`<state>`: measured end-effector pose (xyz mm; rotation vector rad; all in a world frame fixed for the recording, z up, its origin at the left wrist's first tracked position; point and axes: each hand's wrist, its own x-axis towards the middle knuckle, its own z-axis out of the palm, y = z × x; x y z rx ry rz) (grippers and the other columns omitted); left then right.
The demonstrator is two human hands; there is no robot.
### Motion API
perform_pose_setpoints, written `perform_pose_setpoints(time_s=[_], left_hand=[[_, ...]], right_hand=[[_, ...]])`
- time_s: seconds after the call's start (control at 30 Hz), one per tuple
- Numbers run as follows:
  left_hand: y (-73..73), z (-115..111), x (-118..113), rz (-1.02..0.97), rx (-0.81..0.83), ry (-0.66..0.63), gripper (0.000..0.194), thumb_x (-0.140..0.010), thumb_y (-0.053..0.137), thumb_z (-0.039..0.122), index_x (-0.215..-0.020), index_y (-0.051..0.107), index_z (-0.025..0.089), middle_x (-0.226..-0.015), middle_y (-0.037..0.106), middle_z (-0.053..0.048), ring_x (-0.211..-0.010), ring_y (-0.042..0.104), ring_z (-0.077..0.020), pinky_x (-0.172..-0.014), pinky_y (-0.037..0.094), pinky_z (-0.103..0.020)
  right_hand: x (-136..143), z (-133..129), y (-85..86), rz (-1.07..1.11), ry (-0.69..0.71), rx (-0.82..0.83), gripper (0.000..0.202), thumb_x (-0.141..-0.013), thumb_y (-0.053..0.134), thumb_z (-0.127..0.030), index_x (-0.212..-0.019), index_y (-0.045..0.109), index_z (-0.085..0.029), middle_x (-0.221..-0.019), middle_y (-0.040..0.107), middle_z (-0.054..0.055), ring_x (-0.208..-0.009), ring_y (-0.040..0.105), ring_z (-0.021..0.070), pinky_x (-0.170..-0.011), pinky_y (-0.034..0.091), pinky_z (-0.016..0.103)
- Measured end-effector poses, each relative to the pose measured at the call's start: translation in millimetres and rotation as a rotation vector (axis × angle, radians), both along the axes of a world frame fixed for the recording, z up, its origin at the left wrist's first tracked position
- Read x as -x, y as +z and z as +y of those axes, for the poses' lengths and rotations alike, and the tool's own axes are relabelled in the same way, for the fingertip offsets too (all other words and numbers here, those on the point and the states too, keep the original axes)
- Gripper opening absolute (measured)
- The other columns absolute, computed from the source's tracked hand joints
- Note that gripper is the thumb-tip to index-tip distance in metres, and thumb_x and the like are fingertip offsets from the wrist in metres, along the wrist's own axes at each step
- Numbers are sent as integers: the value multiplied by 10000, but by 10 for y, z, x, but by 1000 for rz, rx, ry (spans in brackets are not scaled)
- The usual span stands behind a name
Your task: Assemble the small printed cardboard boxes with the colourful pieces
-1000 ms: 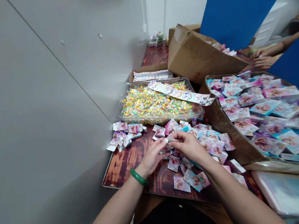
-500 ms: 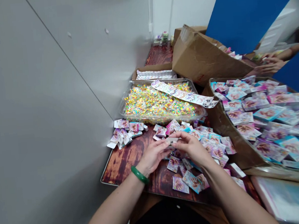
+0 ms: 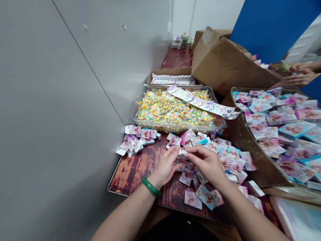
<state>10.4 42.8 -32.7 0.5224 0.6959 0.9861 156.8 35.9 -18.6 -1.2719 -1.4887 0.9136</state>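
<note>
- Both forearms reach in from the lower edge of the head view, angled inward over a dark red-brown wood-grain worktop (image 3: 138, 167), the 2 hands meeting at its middle.
- The left hand (image 3: 164, 169), a smooth green bangle (image 3: 151, 187) at its wrist, is turned partly palm-up, its thumb and fingers closed on a small white carton (image 3: 181, 153).
- The right hand (image 3: 208, 163) comes in from the other side, knuckles up, pinching the same carton between thumb and index finger; the fingers hide much of it.
- The small white carton is held between the 2 sets of fingertips, above a spread of printed pink, purple and blue cartons (image 3: 231, 163).
- Compared with 0.5 seconds earlier, a bright white edge peaks between the fingertips where a flatter, greyer face showed; the right index finger reaches in straighter.
- The view has tilted slightly, placing the background farther right in the picture, while the grip remains 2-handed.
- Beyond the hands, a clear plastic tub (image 3: 221, 123) holds small packets of multicoloured pieces (image 3: 162, 109), a long printed paper strip (image 3: 201, 102) still lying across it.
- A separate cluster of small printed cartons (image 3: 135, 139) lies by the grey wall panel (image 3: 65, 125).
- At right, an open brown cardboard box (image 3: 239, 136) brims with printed cartons; behind it, another person's hands (image 3: 301, 75) are visible.
</note>
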Motion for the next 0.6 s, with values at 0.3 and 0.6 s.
perform_pose_setpoints(time_s=[0.3,0.6], left_hand=[[-6,-4,-8,-70,79,31,205,-755,698,318,-873,651,158,-894,603,-30,-841,546,-128,-780,468,-289],[-65,11,54,-232,238,39,149,-760,703,251,-839,641,141,-801,631,-18,-705,574,-85,-675,484,-208]], right_hand=[[39,-106,-31,-249,60,-363,194,-831,562,-165,-938,703,-244,-971,688,79,-918,646,217,-808,527,376],[146,-205,-292,-293,52,-422,352,-835,553,-122,-1141,644,-272,-1140,654,101,-1038,592,240,-866,499,444]])
